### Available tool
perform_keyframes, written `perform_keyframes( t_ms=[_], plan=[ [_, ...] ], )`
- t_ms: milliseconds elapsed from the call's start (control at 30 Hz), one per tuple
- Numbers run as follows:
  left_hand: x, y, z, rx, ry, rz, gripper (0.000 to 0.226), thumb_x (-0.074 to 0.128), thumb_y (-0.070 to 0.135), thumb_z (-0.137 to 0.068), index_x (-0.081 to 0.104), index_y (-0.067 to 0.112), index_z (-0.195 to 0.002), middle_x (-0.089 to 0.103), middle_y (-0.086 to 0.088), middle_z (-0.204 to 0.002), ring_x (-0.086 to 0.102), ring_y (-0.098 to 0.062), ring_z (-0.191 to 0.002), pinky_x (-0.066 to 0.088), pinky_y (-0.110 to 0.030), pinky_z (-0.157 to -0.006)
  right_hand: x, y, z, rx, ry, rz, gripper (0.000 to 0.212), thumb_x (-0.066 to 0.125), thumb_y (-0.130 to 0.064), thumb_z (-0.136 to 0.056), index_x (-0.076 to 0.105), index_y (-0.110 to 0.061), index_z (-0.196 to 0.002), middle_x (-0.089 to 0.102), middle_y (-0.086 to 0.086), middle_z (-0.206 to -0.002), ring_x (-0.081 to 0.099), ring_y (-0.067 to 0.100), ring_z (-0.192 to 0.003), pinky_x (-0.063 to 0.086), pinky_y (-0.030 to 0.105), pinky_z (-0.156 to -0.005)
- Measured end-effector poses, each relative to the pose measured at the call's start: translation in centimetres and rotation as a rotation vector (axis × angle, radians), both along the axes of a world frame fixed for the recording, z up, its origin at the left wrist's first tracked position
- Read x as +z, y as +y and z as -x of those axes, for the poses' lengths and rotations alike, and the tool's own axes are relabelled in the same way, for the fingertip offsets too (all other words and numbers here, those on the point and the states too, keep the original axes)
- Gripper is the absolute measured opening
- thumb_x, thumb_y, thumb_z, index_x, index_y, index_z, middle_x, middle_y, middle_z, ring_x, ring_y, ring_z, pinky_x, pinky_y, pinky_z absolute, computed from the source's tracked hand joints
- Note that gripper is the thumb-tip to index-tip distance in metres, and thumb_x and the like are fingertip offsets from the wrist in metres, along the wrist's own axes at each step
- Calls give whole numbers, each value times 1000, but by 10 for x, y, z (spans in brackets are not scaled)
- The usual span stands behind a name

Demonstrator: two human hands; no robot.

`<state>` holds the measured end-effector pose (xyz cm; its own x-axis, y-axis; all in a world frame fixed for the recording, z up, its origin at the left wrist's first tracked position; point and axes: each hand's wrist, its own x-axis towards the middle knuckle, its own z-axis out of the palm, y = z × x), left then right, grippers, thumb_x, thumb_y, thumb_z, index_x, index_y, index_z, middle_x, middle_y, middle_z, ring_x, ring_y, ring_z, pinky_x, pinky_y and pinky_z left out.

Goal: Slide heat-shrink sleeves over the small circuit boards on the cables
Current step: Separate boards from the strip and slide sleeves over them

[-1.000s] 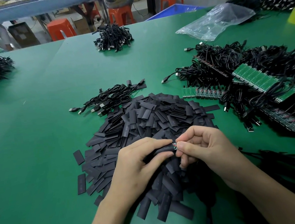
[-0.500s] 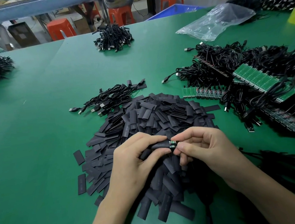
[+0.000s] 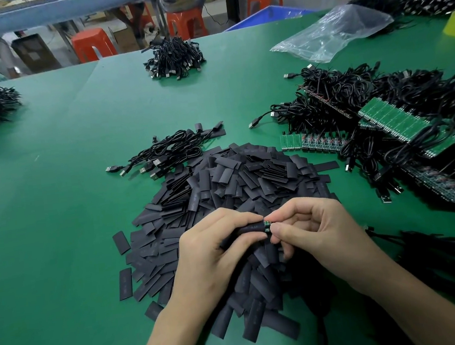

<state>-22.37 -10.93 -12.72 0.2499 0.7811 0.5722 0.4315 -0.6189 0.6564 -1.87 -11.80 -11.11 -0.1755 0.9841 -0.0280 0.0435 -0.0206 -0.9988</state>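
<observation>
Green matting covers the counter [image 3: 66, 190], and orange stools [image 3: 93, 45] stand beyond its far edge. In the head view, the left hand [image 3: 215, 247] has its grip closed on one black heat-shrink sleeve [image 3: 251, 228], thumb and fingers pinching it. The right hand [image 3: 312, 230] pinches the exposed end of a small circuit board [image 3: 267, 223]. Only a sliver of green shows at the sleeve's mouth — this board looks nearly covered, a last push short of seated. Both hands hover over the big heap of loose sleeves [image 3: 236, 182].

Behind the heap lies a small bunch of USB cables [image 3: 173, 153] with sleeves at their far ends, seemingly the finished lot. To the right, a far larger tangle of cables [image 3: 353, 95] carries bare green board panels [image 3: 393, 119], so I judge that most of the job is not yet done.

As for containers — a clear plastic bag [image 3: 332, 32] lies crumpled at the back and looks empty. A blue bin [image 3: 268, 14] peeks over the counter's edge, its contents hidden.
</observation>
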Motion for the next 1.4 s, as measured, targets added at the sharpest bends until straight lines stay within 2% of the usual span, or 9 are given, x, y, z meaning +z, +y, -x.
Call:
perform_keyframes(
  t_ms=[367,433,533,667,833,1000,1133,1200,1400],
  plan=[
    [2,-1,-2,-2,-15,14,16,80,16,-87,79,17,-104,73,12,-101,70,-10,-95,51,-19,-83,0,-1,1,14,-6,-18,11,71,-1,-92,74,-11,-95,76,11,-76,71,21,-60,56,23,-62],
    [4,-1,-2,29,-25,18,18,81,16,-87,79,17,-104,74,10,-100,70,-10,-94,51,-20,-83,1,-1,1,-2,-1,-26,10,71,-2,-93,73,-11,-97,75,11,-77,71,22,-61,56,24,-60],
    [6,0,-1,89,-29,30,26,83,18,-83,78,18,-109,74,11,-98,71,-10,-93,51,-21,-83,0,0,1,-22,-15,-41,12,71,-3,-93,74,-14,-88,75,11,-76,71,24,-60,57,24,-59],
    [8,0,3,192,-130,48,34,84,24,-79,76,20,-112,74,9,-92,72,-11,-88,53,-19,-84,0,3,-2,-49,-8,-50,15,71,-4,-93,76,-17,-85,75,11,-77,70,21,-61,59,27,-65],
    [4,-1,0,259,-229,64,23,83,23,-79,79,23,-102,77,14,-93,74,-5,-86,53,-15,-82,-1,2,-1,-77,35,-57,13,71,-3,-93,76,-13,-85,75,11,-75,68,18,-59,56,23,-63],
    [4,-2,-4,258,-262,88,22,80,28,-80,77,30,-102,77,18,-98,74,-1,-91,53,-14,-83,-3,0,3,-102,51,-71,11,71,-3,-92,75,-11,-86,74,9,-73,67,15,-57,55,21,-60],
    [3,-3,-4,262,-273,100,21,80,28,-80,79,26,-101,78,16,-97,74,-2,-90,54,-15,-82,-3,0,4,-108,58,-83,15,71,-3,-93,76,-15,-84,74,9,-72,67,14,-57,57,23,-61],
    [2,-3,-5,265,-279,112,21,80,26,-80,80,24,-101,78,15,-97,74,-3,-91,55,-17,-83,-4,0,5,-109,52,-89,18,71,-3,-93,76,-18,-85,74,9,-72,67,14,-56,57,23,-62],
    [-1,-4,-6,250,-319,163,24,80,26,-80,80,19,-103,79,9,-97,76,-11,-93,60,-35,-85,-4,-2,7,-113,36,-110,18,72,-6,-93,76,-22,-86,75,9,-74,69,16,-58,58,23,-64]
  ],
)
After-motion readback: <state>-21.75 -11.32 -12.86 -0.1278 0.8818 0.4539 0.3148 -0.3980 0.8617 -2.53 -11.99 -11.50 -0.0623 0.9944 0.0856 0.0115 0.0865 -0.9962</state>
